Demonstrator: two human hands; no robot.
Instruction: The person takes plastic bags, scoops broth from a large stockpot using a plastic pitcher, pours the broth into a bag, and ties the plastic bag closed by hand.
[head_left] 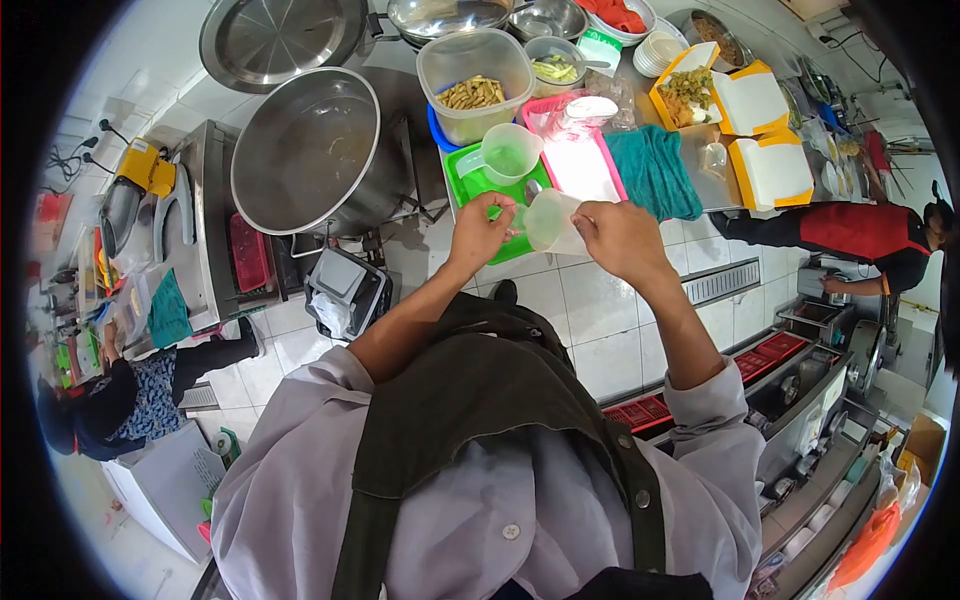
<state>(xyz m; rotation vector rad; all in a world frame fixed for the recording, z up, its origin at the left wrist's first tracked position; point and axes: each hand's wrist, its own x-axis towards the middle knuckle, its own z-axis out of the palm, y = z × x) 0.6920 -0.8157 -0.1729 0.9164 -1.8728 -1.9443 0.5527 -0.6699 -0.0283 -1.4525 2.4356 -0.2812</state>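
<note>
My right hand [622, 238] grips a translucent plastic cup [552, 222], tilted on its side with its round end toward my left hand. My left hand [484, 232] is beside it, thumb and fingers closed in a pinch; what they hold, if anything, is too small to make out. Beyond my hands is a green tray [463, 187], on which a translucent measuring cup with a handle [510, 153] and a spoon [533, 188] lie. A pink tray [608, 172] with a white, plastic-wrapped stack [584, 114] is right beside it.
A large steel pot [308, 150] stands left, near a tub of brown strips [474, 95]. On the right are a teal cloth [652, 172] and yellow food boxes [764, 172]. A grey bin [346, 285] stands on the floor. Co-workers [868, 228] stand right and left [130, 400].
</note>
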